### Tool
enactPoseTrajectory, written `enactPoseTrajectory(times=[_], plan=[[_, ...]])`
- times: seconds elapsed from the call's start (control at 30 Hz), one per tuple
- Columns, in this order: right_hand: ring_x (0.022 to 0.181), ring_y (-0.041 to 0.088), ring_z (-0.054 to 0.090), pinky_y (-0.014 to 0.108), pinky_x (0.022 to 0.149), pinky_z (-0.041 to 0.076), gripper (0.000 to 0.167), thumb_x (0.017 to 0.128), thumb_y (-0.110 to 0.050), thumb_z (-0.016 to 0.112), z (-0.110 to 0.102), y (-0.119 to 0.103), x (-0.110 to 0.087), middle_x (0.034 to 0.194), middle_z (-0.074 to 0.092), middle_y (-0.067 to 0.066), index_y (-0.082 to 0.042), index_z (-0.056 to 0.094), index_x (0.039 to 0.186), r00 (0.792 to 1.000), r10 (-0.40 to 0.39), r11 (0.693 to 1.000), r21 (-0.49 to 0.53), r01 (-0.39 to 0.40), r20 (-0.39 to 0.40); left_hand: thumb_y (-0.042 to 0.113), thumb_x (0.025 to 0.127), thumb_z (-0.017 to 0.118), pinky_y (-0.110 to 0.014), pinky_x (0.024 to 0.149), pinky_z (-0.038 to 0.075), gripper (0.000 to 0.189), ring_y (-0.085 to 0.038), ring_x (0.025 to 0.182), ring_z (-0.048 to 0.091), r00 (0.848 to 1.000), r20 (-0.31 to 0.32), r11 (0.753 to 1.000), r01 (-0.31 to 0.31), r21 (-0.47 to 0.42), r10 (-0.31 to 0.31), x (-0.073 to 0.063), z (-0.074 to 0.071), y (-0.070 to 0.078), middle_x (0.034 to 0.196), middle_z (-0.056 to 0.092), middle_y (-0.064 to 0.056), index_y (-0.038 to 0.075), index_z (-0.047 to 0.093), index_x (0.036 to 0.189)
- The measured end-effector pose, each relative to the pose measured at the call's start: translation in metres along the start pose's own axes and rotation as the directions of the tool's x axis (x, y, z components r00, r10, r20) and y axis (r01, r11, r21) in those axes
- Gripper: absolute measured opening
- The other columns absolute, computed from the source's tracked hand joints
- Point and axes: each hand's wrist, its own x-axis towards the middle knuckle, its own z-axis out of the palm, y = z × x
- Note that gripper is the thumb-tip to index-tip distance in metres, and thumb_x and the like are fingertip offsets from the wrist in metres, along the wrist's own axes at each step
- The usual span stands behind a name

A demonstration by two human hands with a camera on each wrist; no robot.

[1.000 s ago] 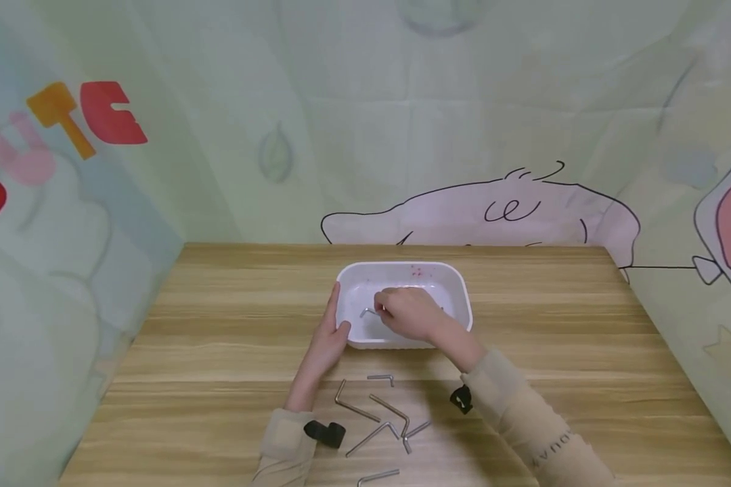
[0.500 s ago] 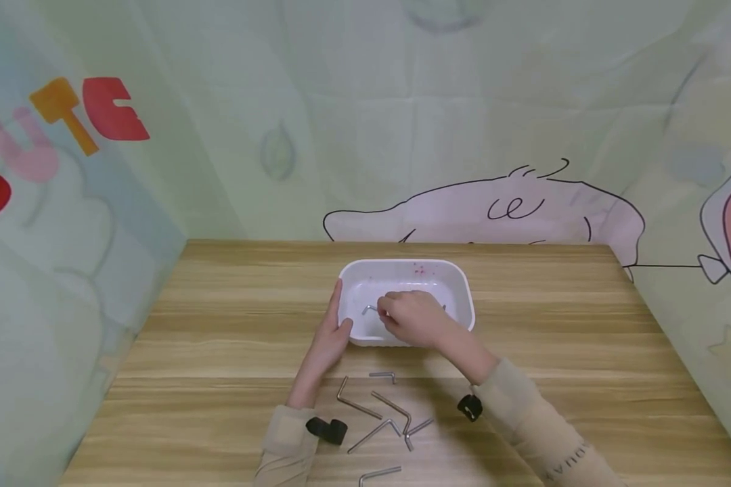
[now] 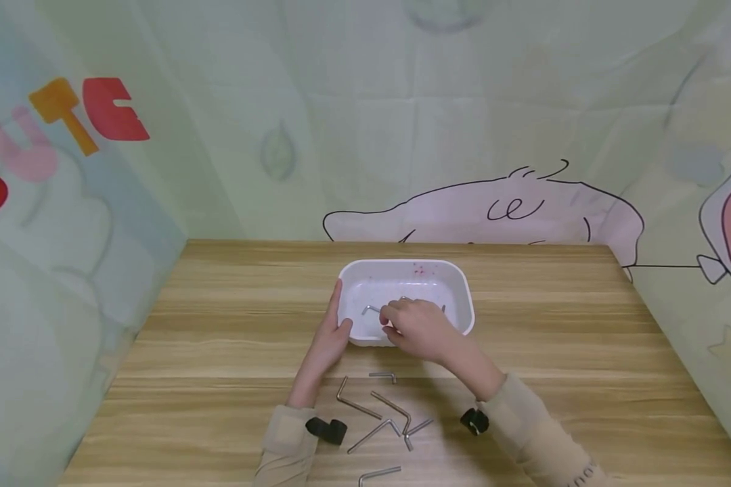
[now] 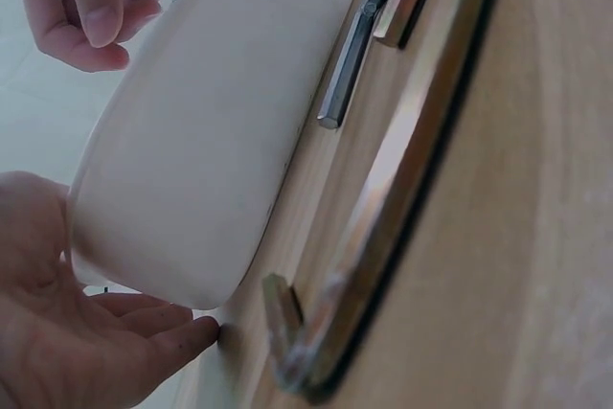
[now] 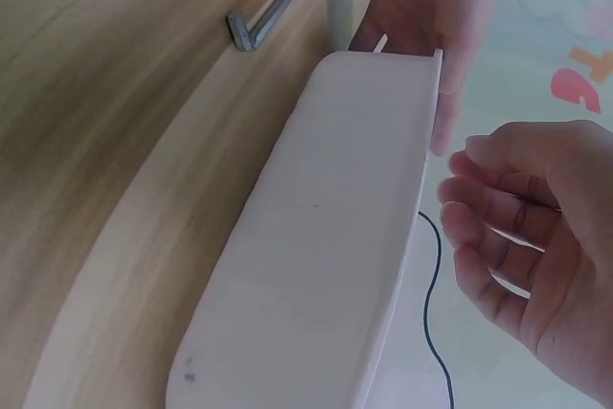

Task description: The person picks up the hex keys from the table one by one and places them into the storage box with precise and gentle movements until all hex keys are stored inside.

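A white plastic tray (image 3: 463, 291) stands on the wooden table, with several hex keys inside it; one small hex key (image 3: 369, 309) shows just left of my right hand. My left hand (image 3: 330, 338) holds the tray by its left end, fingers along the outer wall and thumb at the near corner. My right hand (image 3: 423, 329) hovers over the tray's near rim, its fingers loosely curled with nothing between them. In the right wrist view those fingertips (image 5: 463, 227) are apart from the tray wall. The hand hides part of the tray floor.
Several more hex keys lie on the table in front of the tray, among them a small silver hex key (image 3: 382, 375) and a bronze hex key (image 3: 358, 407). A printed cloth (image 3: 365, 135) hangs behind the table and at both sides.
My right hand has drawn back toward the near rim and its fingers have loosened, baring another hex key inside the tray. My left hand has stayed on the tray.
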Motion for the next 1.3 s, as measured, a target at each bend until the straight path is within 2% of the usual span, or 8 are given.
enactPoseTrajectory(times=[0.1,0.3,0.67,0.8,0.97,1.1,1.3], plan=[[0.065,0.01,0.059,0.025,0.059,0.051,0.006,0.084,-0.019,0.07,0.002,0.0,-0.004,0.077,0.068,-0.006,-0.015,0.066,0.087,1.0,-0.007,1.0,-0.004,0.007,-0.016,0.005,0.093,0.04,-0.049,0.12,0.021,0.075,-0.031,0.148,0.02,1.0,0.0,1.0,0.0,-0.001,0.0,0.0,0.0,0.0,0.163,0.012,-0.008,0.026,0.006,0.156],[0.063,0.011,0.06,0.028,0.059,0.051,0.01,0.083,-0.019,0.071,0.006,0.0,-0.01,0.08,0.07,-0.005,-0.016,0.063,0.089,0.999,-0.033,0.999,-0.004,0.033,-0.038,0.003,0.092,0.041,-0.049,0.121,0.02,0.075,-0.031,0.148,0.02,0.999,-0.011,0.999,-0.039,0.004,0.039,0.0,0.001,-0.001,0.162,0.014,-0.01,0.021,0.007,0.156],[0.061,0.008,0.058,0.021,0.055,0.048,0.01,0.081,-0.018,0.072,0.013,-0.004,-0.022,0.075,0.065,-0.009,-0.018,0.062,0.083,0.995,-0.073,0.997,-0.03,0.071,-0.072,0.003,0.091,0.04,-0.048,0.121,0.02,0.074,-0.032,0.147,0.02,0.999,-0.017,0.999,-0.045,0.006,0.045,0.001,0.002,-0.003,0.162,0.014,-0.012,0.021,0.008,0.156],[0.058,0.007,0.056,0.02,0.051,0.044,0.009,0.081,-0.017,0.071,0.015,-0.007,-0.026,0.074,0.064,-0.009,-0.018,0.062,0.083,0.995,-0.07,0.997,-0.019,0.069,-0.066,0.003,0.092,0.04,-0.048,0.121,0.02,0.075,-0.032,0.147,0.02,0.999,-0.017,0.999,-0.036,0.01,0.036,0.0,0.002,-0.003,0.162,0.014,-0.011,0.021,0.008,0.156],[0.062,0.007,0.058,0.02,0.054,0.047,0.006,0.084,-0.016,0.069,0.018,-0.01,-0.032,0.074,0.064,-0.009,-0.017,0.063,0.083,0.996,-0.055,0.998,0.017,0.056,-0.063,0.003,0.091,0.041,-0.047,0.121,0.02,0.075,-0.031,0.148,0.02,1.0,-0.016,1.0,-0.026,0.007,0.026,0.0,0.002,-0.001,0.162,0.014,-0.01,0.022,0.007,0.156],[0.06,0.007,0.057,0.02,0.054,0.047,0.007,0.086,-0.017,0.067,0.019,-0.011,-0.036,0.071,0.063,-0.009,-0.017,0.062,0.081,0.996,-0.06,0.998,-0.009,0.06,-0.072,0.004,0.091,0.041,-0.045,0.121,0.019,0.076,-0.029,0.148,0.02,1.0,-0.017,1.0,-0.02,0.002,0.02,0.0,0.002,-0.001,0.162,0.014,-0.009,0.024,0.007,0.156],[0.063,0.008,0.06,0.021,0.059,0.051,0.007,0.084,-0.019,0.069,0.021,-0.016,-0.044,0.077,0.067,-0.008,-0.017,0.063,0.087,0.998,-0.068,0.998,-0.012,0.068,-0.005,0.003,0.091,0.04,-0.046,0.121,0.019,0.076,-0.031,0.148,0.019,0.999,-0.019,0.999,-0.036,0.003,0.036,-0.001,0.002,-0.001,0.162,0.013,-0.011,0.022,0.007,0.156]])
